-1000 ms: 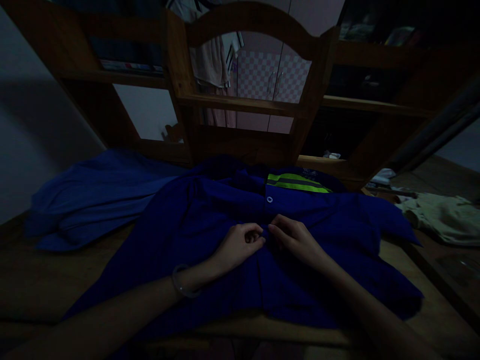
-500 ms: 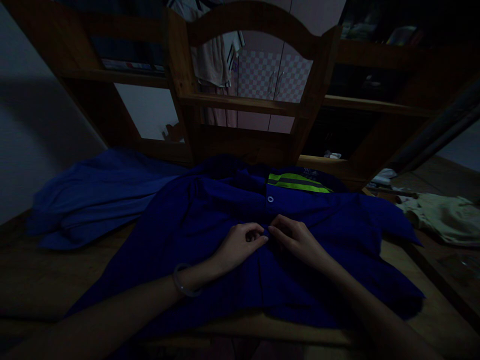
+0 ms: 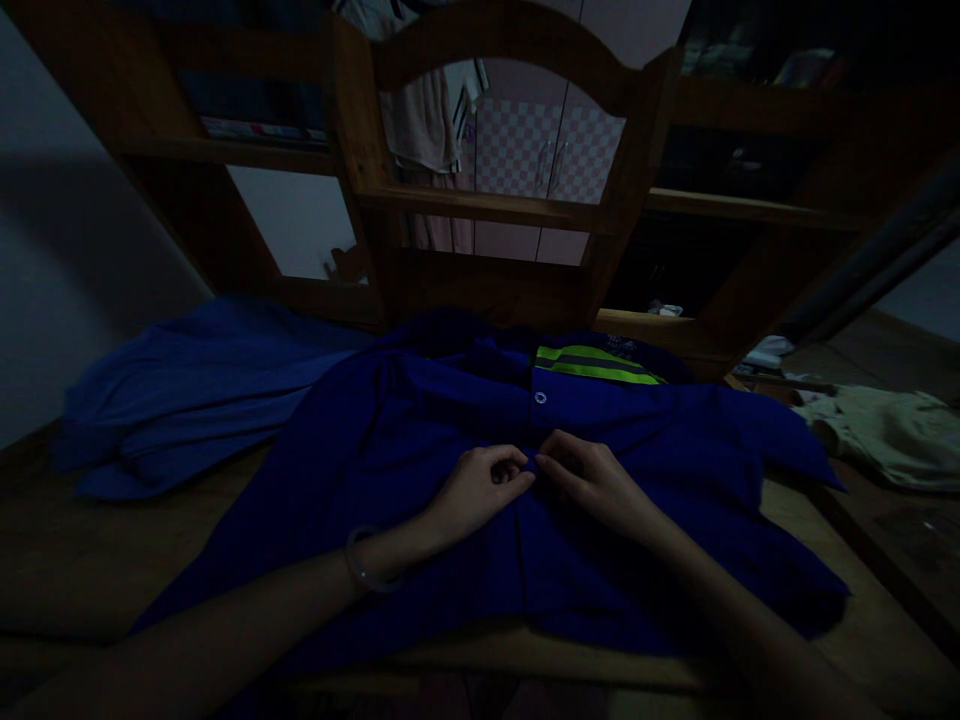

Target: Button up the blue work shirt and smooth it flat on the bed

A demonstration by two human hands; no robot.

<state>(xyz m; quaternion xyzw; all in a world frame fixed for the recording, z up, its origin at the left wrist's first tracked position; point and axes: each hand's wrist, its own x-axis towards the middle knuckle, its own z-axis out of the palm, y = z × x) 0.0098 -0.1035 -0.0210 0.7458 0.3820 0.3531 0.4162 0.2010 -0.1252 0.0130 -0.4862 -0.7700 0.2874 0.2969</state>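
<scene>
A dark blue work jacket [image 3: 420, 430] lies spread over the wooden surface, with a yellow-green reflective stripe [image 3: 600, 362] near its top. One white button [image 3: 540, 398] shows on the front placket, just above my hands. My left hand [image 3: 481, 492] pinches the placket fabric from the left, thumb and fingertips close together. From the right, my right hand [image 3: 592, 478] pinches the same edge, its fingertips almost touching the left ones. Whatever small part lies between the fingertips is hidden. A pale bangle [image 3: 367, 562] circles my left wrist.
A lighter blue cloth [image 3: 202, 390] lies left of the jacket. Behind stands a wooden shelf frame [image 3: 487, 208], with hanging clothes [image 3: 424, 120] and a checkered cabinet [image 3: 517, 150] beyond it. Pale folded cloth [image 3: 885, 435] lies at the right. The light is dim.
</scene>
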